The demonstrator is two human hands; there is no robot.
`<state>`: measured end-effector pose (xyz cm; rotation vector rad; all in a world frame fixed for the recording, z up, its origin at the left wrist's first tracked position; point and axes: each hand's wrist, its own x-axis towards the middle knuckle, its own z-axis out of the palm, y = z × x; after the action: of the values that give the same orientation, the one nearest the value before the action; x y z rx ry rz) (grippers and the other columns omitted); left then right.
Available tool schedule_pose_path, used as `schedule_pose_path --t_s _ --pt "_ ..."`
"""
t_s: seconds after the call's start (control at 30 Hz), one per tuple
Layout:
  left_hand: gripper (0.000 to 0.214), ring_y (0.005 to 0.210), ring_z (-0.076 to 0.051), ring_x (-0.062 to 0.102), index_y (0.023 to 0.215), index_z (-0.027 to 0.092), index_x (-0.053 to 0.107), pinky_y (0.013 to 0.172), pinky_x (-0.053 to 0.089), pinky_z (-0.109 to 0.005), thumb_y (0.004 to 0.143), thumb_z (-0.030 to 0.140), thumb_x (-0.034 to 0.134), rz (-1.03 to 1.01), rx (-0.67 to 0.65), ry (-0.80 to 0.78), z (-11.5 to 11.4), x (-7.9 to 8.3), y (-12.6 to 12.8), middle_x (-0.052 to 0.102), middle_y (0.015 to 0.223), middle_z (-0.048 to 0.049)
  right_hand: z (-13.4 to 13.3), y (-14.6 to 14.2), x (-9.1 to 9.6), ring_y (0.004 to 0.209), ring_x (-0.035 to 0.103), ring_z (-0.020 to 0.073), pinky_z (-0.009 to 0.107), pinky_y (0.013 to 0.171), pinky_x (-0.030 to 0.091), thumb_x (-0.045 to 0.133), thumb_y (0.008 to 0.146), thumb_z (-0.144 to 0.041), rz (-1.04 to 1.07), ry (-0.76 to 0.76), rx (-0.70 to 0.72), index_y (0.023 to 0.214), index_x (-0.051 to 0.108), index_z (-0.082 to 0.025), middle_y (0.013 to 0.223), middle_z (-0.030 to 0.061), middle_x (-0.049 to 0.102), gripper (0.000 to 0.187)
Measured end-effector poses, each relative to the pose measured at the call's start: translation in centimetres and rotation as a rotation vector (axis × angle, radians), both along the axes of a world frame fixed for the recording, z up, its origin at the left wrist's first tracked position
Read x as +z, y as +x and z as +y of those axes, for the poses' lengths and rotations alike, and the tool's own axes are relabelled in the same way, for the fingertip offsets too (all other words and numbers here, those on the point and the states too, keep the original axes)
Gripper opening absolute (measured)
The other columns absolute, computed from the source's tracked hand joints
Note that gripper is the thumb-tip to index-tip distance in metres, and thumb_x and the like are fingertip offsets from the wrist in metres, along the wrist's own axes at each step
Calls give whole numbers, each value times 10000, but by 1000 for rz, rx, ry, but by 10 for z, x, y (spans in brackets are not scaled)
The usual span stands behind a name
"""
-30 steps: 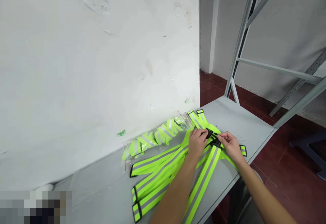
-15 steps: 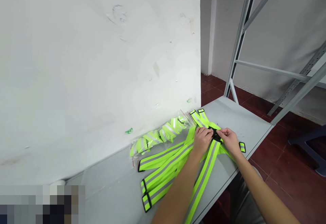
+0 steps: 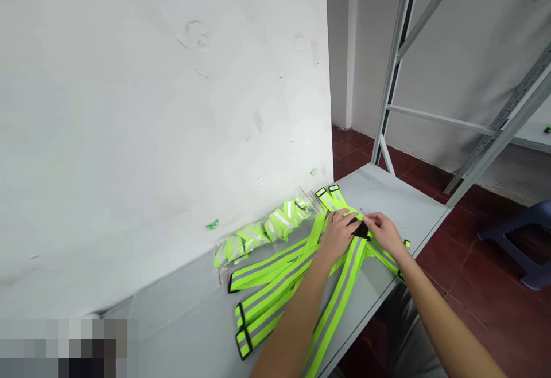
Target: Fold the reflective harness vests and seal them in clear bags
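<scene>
A black centre piece (image 3: 360, 229) joins several bright yellow-green straps with a grey reflective stripe (image 3: 340, 303). My left hand (image 3: 339, 234) is closed on the left side of this black piece, fingers bent over it. From the other side my right hand (image 3: 382, 232) pinches its upper right edge, thumb and fingers together. The fingers partly cover the piece, so its exact form is hidden. Strap ends with black plastic loops (image 3: 243, 342) lie to the left on the table, and two more point toward the wall. Another loop (image 3: 401, 276) is at the table's front edge.
Clear plastic bags with folded yellow-green straps (image 3: 279, 223) lie along the white wall (image 3: 172, 137). The grey table (image 3: 181, 320) runs beneath everything. A metal rack frame (image 3: 390, 80) rises beyond its right end, and a blue stool (image 3: 523, 246) stands on the red tiled floor.
The view has shifted slightly. My right hand's fingers have moved further over the top of the black piece. The strap under my right wrist has shifted, bringing a second loop into view.
</scene>
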<state>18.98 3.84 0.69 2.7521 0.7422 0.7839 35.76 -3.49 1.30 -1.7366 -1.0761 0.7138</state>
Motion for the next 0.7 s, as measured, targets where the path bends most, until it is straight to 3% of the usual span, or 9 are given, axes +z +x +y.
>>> schedule_pose_path --t_s 0.13,0.23,0.3,0.4,0.53,0.7 --pt "618 1391 -317 273 1346 361 490 1070 354 -463 766 218 649 239 -32 -168 21 26 -20 327 1529 0 -29 26 3 975 569 304 500 951 307 615 764 -548 -213 -29 -21 1007 635 -208 993 94 667 419" --pt "592 1372 -234 329 1418 351 382 1096 346 -357 856 252 537 342 78 -249 55 45 -21 394 1491 22 -55 44 -5 1084 513 330 520 957 283 560 814 -555 -486 -117 57 1081 609 -222 1139 103 620 430" --pt "541 1341 -263 367 1431 263 369 1089 347 -413 900 220 466 357 210 -250 81 50 -11 434 1457 -61 -67 52 -15 1105 496 327 499 921 323 530 836 -567 -639 -190 97 1129 586 -238 1196 97 591 444" --pt "450 1223 -314 479 1360 177 441 989 415 -533 922 262 503 406 372 -267 112 45 6 517 1336 -153 -77 59 -28 1106 487 319 452 866 373 541 837 -547 -746 -235 64 1163 567 -243 1230 101 557 447" --pt "353 1024 -217 598 1209 162 547 858 520 -433 909 346 570 440 424 -303 134 26 16 572 1213 -93 -77 68 -33 1021 534 302 435 832 389 571 824 -506 -760 -243 37 1063 596 -225 1085 90 593 370" --pt "335 1023 -214 596 1200 163 553 858 519 -430 916 339 558 293 424 -384 148 20 13 574 1211 -95 -80 80 -33 832 584 241 392 771 417 610 772 -519 -537 -149 -7 873 588 -212 936 65 600 324"
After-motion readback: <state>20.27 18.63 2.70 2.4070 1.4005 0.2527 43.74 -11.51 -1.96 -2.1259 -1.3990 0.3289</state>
